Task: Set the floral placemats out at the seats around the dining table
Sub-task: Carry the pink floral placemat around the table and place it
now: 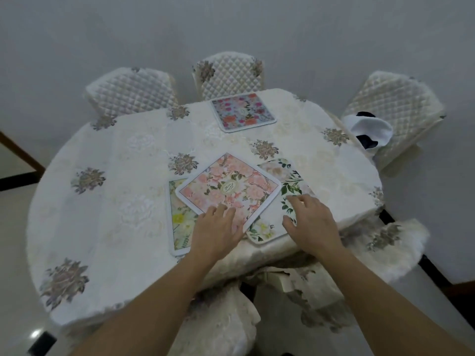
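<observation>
Head view is showing the sorting step: one mat (243, 111) is already lying at the far seat, in front of the middle chair (228, 73), while three more are sitting overlapped at the near edge of the table (115, 176). The pink mat (228, 188) is lying on top, turned cornerwise, covering part of the yellow mat (180, 217) on its left and part of the green mat (290, 176) on its right.

The left hand (218, 227) is resting flat on the pink mat's near corner, fingers straight and released. The right hand (311, 222) is arching over the green mat with fingers loosely bent, tips touching it and clasping nothing that shows.

By my reading, the next move is calling for peeling one mat off the pile and carrying it to an unserved seat, such as the left chair (133, 91) or right chair (401, 98).

No container is showing; only the right chair is holding something, a white and dark cloth (367, 129).
</observation>
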The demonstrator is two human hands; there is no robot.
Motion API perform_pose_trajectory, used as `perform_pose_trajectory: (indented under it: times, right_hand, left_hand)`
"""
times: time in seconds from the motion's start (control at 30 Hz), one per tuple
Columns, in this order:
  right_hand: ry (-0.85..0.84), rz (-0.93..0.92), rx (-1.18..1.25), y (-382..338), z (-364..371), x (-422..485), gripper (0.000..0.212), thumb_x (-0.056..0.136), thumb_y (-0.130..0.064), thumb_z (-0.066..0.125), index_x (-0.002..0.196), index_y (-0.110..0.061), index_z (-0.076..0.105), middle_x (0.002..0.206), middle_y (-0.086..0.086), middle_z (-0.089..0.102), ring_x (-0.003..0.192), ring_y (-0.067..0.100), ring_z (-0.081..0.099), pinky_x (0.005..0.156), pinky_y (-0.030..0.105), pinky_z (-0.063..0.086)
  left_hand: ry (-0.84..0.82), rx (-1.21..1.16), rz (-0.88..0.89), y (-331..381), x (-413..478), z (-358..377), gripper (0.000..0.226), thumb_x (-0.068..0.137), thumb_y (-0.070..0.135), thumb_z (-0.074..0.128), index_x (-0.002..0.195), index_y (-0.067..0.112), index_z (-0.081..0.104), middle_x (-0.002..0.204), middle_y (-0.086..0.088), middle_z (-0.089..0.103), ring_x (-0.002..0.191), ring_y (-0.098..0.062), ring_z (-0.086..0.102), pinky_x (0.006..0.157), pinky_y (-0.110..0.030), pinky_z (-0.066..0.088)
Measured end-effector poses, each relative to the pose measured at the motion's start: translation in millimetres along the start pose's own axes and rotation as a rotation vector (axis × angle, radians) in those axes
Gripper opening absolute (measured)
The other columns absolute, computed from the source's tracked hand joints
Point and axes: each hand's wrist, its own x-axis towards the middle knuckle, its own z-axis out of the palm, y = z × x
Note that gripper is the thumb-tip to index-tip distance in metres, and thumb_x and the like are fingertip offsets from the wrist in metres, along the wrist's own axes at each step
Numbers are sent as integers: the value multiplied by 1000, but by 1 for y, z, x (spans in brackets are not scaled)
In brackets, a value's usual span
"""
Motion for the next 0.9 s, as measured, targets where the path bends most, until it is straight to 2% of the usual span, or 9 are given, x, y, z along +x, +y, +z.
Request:
perform_pose_trajectory:
  times: [0.13, 0.3, 0.47, 0.57, 0.67, 0.73, 0.83, 0.9]
  right_hand:
    - [-38, -82, 25, 4, 19, 47, 48, 85, -38, 56, 128, -16, 57, 115, 9, 62, 101, 28, 59, 83, 41, 50]
    - [-119, -163, 48, 17, 47, 102, 47, 86, -39, 55, 128, -17, 56, 114, 7, 62, 98, 26, 59, 79, 39, 52]
    - [-185, -211, 111, 33, 74, 160, 43, 85, -30, 60, 125, -13, 58, 109, 11, 63, 91, 30, 60, 69, 39, 53]
    - [-228, -232, 128, 41, 92, 190, 42, 88, -28, 58, 126, -10, 56, 110, 13, 61, 95, 30, 56, 73, 40, 51]
    - [-297, -172, 182, 45, 107, 217, 47, 92, -34, 51, 134, -12, 50, 122, 13, 55, 106, 30, 53, 83, 40, 49]
    - [-325, -128, 227, 44, 117, 233, 48, 94, -35, 48, 136, -14, 47, 127, 13, 53, 110, 30, 52, 87, 41, 48]
    - [-384, -77, 270, 38, 131, 253, 45, 95, -34, 48, 136, -16, 46, 127, 12, 51, 109, 30, 52, 86, 41, 46]
    - [-420, -61, 290, 32, 142, 264, 45, 94, -36, 48, 135, -17, 46, 127, 12, 50, 109, 31, 52, 88, 43, 48]
  left_hand:
    - [-58, -55, -157, -21, 19, 10, 57, 90, 54, 36, 134, 20, 51, 131, -3, 58, 115, -25, 55, 88, -40, 52]
    - [-60, -233, -467, -36, 36, 21, 56, 94, 55, 41, 138, 21, 48, 135, -4, 55, 121, -24, 52, 96, -39, 47]
    - [-65, -412, -761, -44, 53, 41, 63, 90, 62, 46, 136, 19, 49, 128, -7, 55, 109, -25, 55, 90, -41, 50]
    - [-49, -528, -931, -46, 62, 55, 68, 87, 63, 52, 135, 14, 47, 124, -9, 54, 105, -27, 57, 87, -40, 49]
    - [-7, -657, -1111, -46, 68, 71, 71, 86, 58, 58, 139, 13, 43, 122, -10, 56, 105, -29, 57, 87, -42, 49]
    - [44, -763, -1232, -47, 70, 80, 65, 88, 48, 60, 137, 10, 43, 116, -10, 59, 102, -31, 58, 89, -44, 49]
    - [83, -847, -1332, -48, 74, 85, 43, 91, 36, 61, 123, 10, 50, 105, -7, 59, 98, -30, 57, 84, -40, 45]
    - [91, -876, -1347, -47, 76, 87, 43, 93, 34, 60, 127, 9, 51, 105, -4, 58, 95, -25, 54, 83, -36, 42]
